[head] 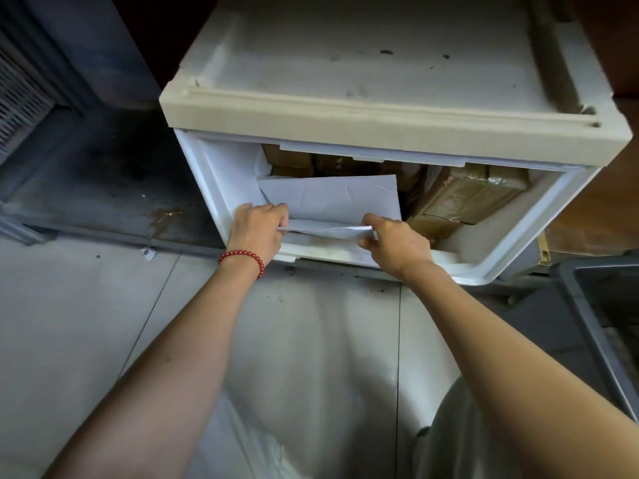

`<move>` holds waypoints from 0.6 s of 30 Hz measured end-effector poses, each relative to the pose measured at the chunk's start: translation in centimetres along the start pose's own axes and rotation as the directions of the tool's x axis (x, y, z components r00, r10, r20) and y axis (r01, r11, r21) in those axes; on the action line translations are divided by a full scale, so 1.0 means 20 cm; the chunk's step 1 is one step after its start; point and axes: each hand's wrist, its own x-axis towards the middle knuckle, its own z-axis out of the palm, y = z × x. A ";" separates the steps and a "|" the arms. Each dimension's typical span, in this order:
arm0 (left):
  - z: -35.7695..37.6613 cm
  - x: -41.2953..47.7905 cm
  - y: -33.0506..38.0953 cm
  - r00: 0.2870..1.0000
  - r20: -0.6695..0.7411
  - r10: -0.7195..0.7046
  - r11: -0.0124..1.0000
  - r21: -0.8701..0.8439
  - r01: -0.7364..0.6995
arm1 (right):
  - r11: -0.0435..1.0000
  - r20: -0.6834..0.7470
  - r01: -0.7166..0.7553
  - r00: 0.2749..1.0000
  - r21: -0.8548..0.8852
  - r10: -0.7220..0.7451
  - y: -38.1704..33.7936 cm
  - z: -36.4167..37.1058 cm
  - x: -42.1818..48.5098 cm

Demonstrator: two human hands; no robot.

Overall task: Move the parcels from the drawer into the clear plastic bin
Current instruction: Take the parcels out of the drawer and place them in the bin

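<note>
A white drawer (539, 233) stands pulled out from a beige plastic cabinet (345, 126). Inside lie brown taped parcels (470, 198) at the right and more brown parcels (294, 160) at the back. A flat white parcel (332, 198) leans in the drawer's left half. My left hand (257, 229) and my right hand (394, 243) both pinch a thin white envelope-like parcel (325, 230) by its two ends, just above the drawer's front wall. A corner of the clear plastic bin (598, 326) shows at the right edge.
Pale floor tiles (86, 323) spread below the drawer. A dark metal base and grille (41, 108) stand at the left. A brown cardboard box (594, 223) sits right of the cabinet. White plastic sheeting (304, 392) lies on the floor between my arms.
</note>
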 end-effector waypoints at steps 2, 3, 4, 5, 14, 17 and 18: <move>-0.03 -0.03 0.01 0.999 -0.030 0.026 0.999 -0.039 -0.027 | 0.999 -0.002 -0.033 0.999 0.029 0.033 -0.01 -0.03 -0.02; -0.04 -0.05 0.01 0.998 -0.044 0.043 0.998 -0.041 -0.045 | 0.997 0.003 -0.051 0.999 0.051 0.051 -0.01 -0.04 -0.04; -0.06 -0.07 0.01 0.997 -0.056 0.051 0.998 -0.040 -0.053 | 0.996 0.010 -0.062 0.998 0.070 0.061 -0.01 -0.07 -0.06; -0.09 -0.09 0.01 0.997 -0.067 0.045 0.998 -0.048 -0.048 | 0.995 0.016 -0.065 0.998 0.082 0.063 -0.01 -0.09 -0.08; -0.28 -0.34 0.07 0.990 -0.134 -0.037 0.990 -0.142 0.018 | 0.987 -0.005 -0.060 0.998 0.147 0.061 -0.02 -0.24 -0.35; -0.35 -0.43 0.13 0.979 -0.170 -0.109 0.956 -0.287 0.056 | 0.970 -0.069 -0.057 0.995 0.237 0.076 -0.01 -0.29 -0.44; -0.37 -0.45 0.15 0.973 -0.183 -0.140 0.938 -0.338 0.072 | 0.963 -0.090 -0.047 0.993 0.267 0.073 -0.01 -0.30 -0.48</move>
